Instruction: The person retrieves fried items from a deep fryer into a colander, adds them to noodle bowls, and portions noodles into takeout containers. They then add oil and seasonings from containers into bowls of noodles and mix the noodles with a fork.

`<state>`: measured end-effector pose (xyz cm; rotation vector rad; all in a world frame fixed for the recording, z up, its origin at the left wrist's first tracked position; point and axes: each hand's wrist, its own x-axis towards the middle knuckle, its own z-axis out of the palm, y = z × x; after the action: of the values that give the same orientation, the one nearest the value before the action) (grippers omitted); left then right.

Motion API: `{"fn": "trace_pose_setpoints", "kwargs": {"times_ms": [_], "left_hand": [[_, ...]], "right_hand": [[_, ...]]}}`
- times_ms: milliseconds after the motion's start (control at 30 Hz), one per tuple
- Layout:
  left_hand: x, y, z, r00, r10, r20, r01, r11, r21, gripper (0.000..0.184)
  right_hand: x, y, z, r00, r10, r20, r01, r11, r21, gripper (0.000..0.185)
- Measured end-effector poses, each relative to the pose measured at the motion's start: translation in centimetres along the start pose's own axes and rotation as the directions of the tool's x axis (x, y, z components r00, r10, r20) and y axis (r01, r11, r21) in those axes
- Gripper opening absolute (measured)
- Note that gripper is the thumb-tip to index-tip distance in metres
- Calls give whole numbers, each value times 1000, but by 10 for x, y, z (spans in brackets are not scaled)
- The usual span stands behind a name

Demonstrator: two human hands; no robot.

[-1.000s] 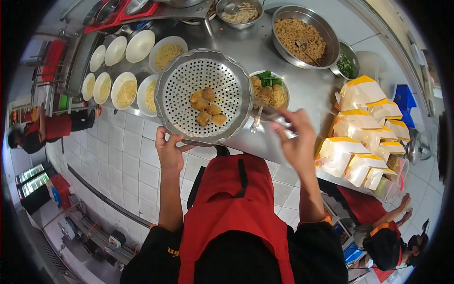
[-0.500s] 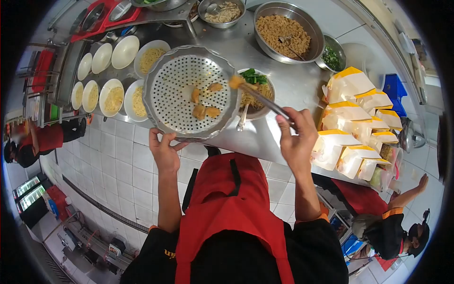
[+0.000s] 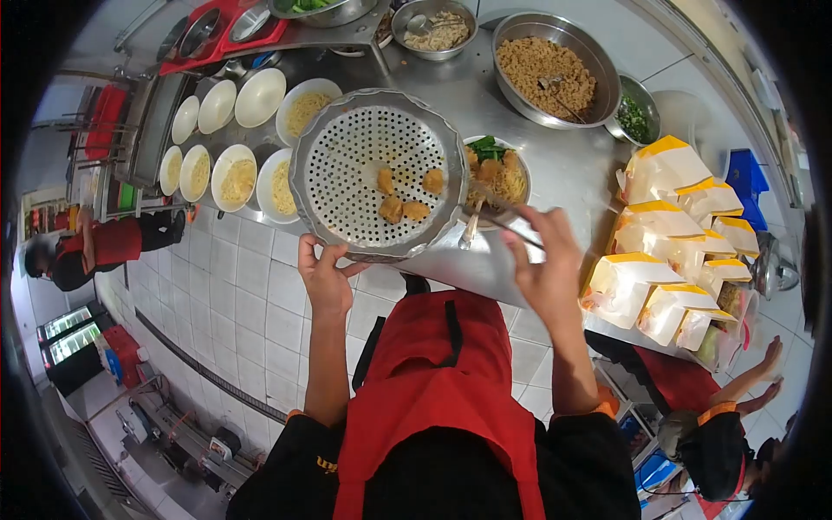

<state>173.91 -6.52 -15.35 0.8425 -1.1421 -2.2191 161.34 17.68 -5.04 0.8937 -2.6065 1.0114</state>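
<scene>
My left hand (image 3: 325,276) grips the near rim of a perforated metal colander (image 3: 373,143), tilted slightly toward me. Several golden dumpling-like pieces (image 3: 416,211) lie in it. In my right hand (image 3: 550,260) are metal tongs (image 3: 518,235), their tips blurred at the gap between the colander and a noodle bowl (image 3: 525,186). Whether the tips hold anything I cannot make out. Noodles, leafy greens (image 3: 487,147) and golden pieces (image 3: 490,170) fill that bowl. A spoon (image 3: 470,232) sticks out over its near edge. The colander overlaps the bowl's left side.
White bowls (image 3: 234,178), several with noodles, stand in two rows at the left. A large bowl of minced topping (image 3: 546,74) and a bowl of chopped greens (image 3: 639,117) sit behind. Packed yellow-white boxes (image 3: 659,225) fill the right. Co-workers stand at both sides (image 3: 113,238).
My right hand has moved the tongs down and right, to the noodle bowl's edge. The piece they held has left their tips; golden pieces now show in the bowl. The whole view has shifted slightly.
</scene>
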Motion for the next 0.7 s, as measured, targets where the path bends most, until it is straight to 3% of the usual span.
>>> {"fn": "trace_pose_setpoints", "kwargs": {"times_ms": [67, 267, 333, 500, 633, 667, 700], "left_hand": [[-1, 2, 3, 1000, -11, 11, 11, 1000, 10, 18], [-6, 5, 12, 999, -16, -28, 17, 999, 42, 18], [-6, 4, 11, 998, -3, -62, 4, 1000, 28, 19], [-4, 3, 15, 992, 3, -125, 4, 998, 60, 17], [0, 3, 8, 990, 16, -137, -17, 1000, -6, 20], [2, 2, 7, 995, 23, -101, -22, 1000, 3, 20], [2, 3, 7, 997, 36, -63, -33, 999, 41, 17]], "right_hand": [[7, -5, 23, 996, -83, 23, 86, 989, -124, 28], [13, -6, -2, 995, -78, -65, 69, 989, -134, 23], [12, 7, -12, 990, 41, -133, -63, 984, -167, 23], [8, 63, 25, 999, 35, -6, -35, 980, -195, 25], [10, 19, 9, 983, 109, -146, -121, 990, -75, 26], [10, 11, 12, 984, 106, -140, -117, 991, -71, 26], [11, 0, 18, 996, 76, -39, -73, 995, 68, 26]]}}
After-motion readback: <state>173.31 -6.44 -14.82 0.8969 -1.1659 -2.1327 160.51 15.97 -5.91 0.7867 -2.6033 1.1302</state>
